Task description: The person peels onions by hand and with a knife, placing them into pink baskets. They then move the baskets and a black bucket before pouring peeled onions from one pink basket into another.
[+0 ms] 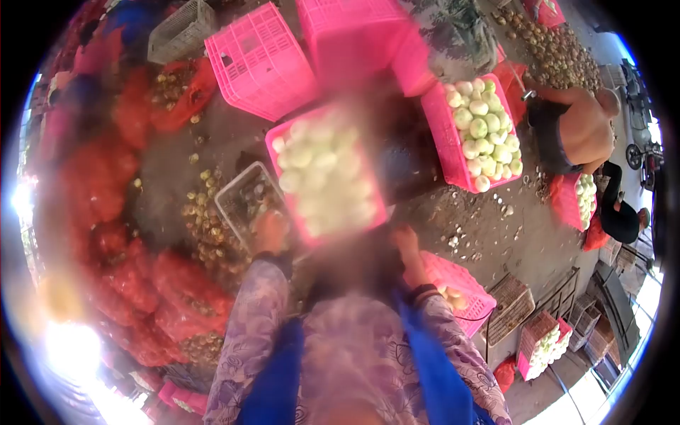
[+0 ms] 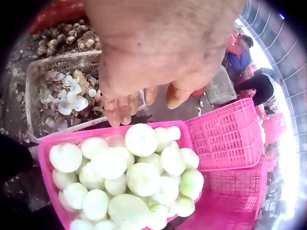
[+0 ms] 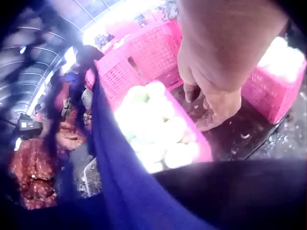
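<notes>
A pink crate [image 1: 306, 230] heaped with peeled onions [image 2: 142, 178] stands in front of the person, blurred in the head view. My left hand [image 1: 271, 230] is at its left side. In the left wrist view its fingers [image 2: 125, 109] hang downward with the thumb apart, fingertips close to the crate's far rim, holding nothing. On the crate's other side hangs my right hand [image 1: 406, 244]. Its fingers [image 3: 207, 122] are loosely bent beside the pink wall in the right wrist view, with nothing between them.
A pale crate [image 2: 31, 96] with peelings stands left of the onions. Red net sacks [image 1: 177, 290] lie further left. Empty pink crates [image 1: 258, 60] are ahead, another full crate [image 1: 443, 134] ahead right. A smaller pink basket [image 1: 474, 304] sits by the right forearm. People work at far right.
</notes>
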Demonstrator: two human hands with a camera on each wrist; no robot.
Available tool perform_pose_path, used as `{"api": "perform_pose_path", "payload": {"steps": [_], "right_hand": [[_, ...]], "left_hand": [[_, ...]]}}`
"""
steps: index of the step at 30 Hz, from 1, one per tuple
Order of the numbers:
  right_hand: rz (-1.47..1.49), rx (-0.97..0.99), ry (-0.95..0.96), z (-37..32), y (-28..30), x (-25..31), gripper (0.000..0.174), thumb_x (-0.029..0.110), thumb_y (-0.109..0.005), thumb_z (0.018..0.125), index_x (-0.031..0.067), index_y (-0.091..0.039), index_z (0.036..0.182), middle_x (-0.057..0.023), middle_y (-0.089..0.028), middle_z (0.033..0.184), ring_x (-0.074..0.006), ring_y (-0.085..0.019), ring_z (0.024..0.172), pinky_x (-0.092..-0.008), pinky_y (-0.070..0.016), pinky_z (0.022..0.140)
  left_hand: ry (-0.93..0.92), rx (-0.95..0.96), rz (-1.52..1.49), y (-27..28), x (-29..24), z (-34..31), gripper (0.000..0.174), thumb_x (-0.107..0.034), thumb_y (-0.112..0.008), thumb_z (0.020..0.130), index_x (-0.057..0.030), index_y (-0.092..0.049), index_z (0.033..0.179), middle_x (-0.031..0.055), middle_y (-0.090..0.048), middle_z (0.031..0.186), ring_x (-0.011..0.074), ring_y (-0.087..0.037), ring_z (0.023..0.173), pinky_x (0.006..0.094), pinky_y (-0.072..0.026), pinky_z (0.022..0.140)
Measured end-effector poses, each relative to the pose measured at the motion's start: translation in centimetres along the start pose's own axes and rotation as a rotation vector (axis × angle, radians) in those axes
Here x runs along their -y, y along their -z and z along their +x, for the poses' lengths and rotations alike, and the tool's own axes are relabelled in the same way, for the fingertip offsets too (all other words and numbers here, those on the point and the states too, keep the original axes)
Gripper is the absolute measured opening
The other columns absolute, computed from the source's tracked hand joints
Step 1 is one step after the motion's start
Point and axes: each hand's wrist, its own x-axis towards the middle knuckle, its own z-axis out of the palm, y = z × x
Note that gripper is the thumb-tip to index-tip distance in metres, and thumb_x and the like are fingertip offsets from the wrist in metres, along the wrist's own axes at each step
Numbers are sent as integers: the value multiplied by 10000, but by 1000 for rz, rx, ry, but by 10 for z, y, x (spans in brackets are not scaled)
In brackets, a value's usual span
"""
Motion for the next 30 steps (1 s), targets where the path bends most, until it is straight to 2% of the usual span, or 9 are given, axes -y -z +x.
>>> {"api": "perform_pose_path", "payload": {"steps": [4,6,12,19,21,24,26,29,30], "right_hand": [[53,13,-73,-6,-88,7,302,234,-582,824,27,-654,1031,-191,-678,987,-337,-648,952,-447,-513,820],[62,13,-127,-16,-125,-2,299,230,-585,823,26,-655,1030,-188,-679,984,-332,-649,946,-442,-514,816],[107,-3,-301,-29,-200,-28,290,216,-594,818,22,-655,1024,-182,-679,975,-315,-651,928,-425,-516,803],[175,11,-380,-15,-250,-47,280,201,-605,812,17,-657,1017,-174,-680,964,-296,-653,908,-405,-518,789],[194,10,-390,-12,-258,-56,277,196,-608,810,16,-657,1015,-171,-681,961,-291,-654,902,-400,-519,784],[222,7,-406,-2,-259,-67,273,189,-613,807,14,-657,1012,-168,-681,956,-283,-655,893,-391,-520,778],[247,1,-416,3,-259,-72,270,185,-616,806,12,-658,1010,-166,-681,953,-277,-656,888,-386,-520,774],[277,-9,-441,11,-264,-79,267,178,-620,803,10,-658,1007,-162,-682,948,-269,-657,879,-377,-521,768],[288,-15,-447,15,-261,-82,265,176,-622,802,10,-658,1006,-161,-682,947,-266,-657,876,-374,-521,766]], "left_hand": [[205,67,-103,2,14,32,639,-382,-549,930,38,-361,1373,210,-422,1362,329,-466,1184,460,-398,975],[447,-162,-689,-6,7,50,723,-440,-515,938,22,-293,1449,230,-336,1465,317,-422,1263,428,-361,1013],[480,-101,-716,-15,85,131,761,-593,-415,950,9,-367,1414,128,-459,1403,297,-444,1253,410,-352,1029],[270,100,-870,-33,55,157,661,-579,-340,977,-77,-412,1401,93,-498,1378,277,-477,1236,452,-371,1039],[30,24,-307,-30,80,163,708,-628,-344,952,-89,-410,1406,100,-490,1383,288,-460,1253,464,-348,1064],[-22,55,-279,-23,93,168,758,-668,-348,927,-88,-400,1413,102,-478,1396,293,-439,1276,452,-305,1102],[-15,-20,-414,-10,122,169,710,-201,-555,850,6,-239,1451,167,-411,1409,281,-416,1288,402,-329,1088],[283,-9,-1164,-45,28,147,937,4,-704,775,49,-99,1488,212,-325,1462,297,-376,1330,371,-304,1110],[55,-54,-585,-42,57,152,965,-8,-730,752,50,-108,1487,220,-334,1458,291,-377,1331,368,-309,1106]]}}
